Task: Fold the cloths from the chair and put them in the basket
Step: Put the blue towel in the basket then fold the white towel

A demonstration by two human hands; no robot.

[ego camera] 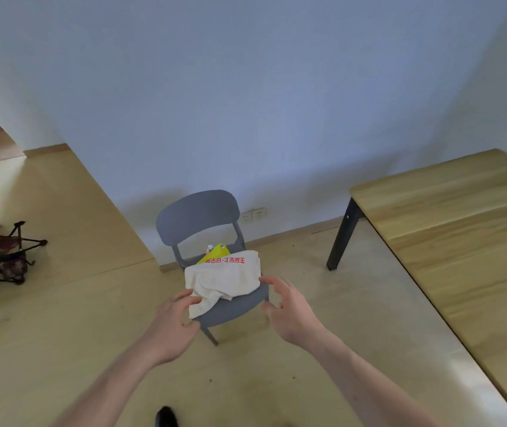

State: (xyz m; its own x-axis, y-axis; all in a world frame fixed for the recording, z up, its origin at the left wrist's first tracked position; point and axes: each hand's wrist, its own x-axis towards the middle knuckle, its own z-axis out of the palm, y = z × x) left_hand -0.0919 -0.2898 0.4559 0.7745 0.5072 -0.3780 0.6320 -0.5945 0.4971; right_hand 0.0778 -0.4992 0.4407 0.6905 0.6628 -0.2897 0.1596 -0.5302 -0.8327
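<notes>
The cream cloth (224,280) lies crumpled on the seat of the grey chair (198,215), directly ahead of both hands, its long axis running left to right with a yellow cloth (215,254) behind it. The left hand (173,322), fingers curled but holding nothing, almost touches its hanging near corner; the right hand (289,309), likewise spread and empty, hovers just beside the right edge. Red printed characters cross the cloth's far edge, upside down and unreadable.

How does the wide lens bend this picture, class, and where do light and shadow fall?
Head view: the wide lens bows the table edge and the floor lines near the frame's sides; a bright patch of light lies on the floor at far left; the grey chair casts a soft shadow on the wall behind it; the cream cloth reads fairly sharp, and both hands, left and right, look slightly soft.
</notes>
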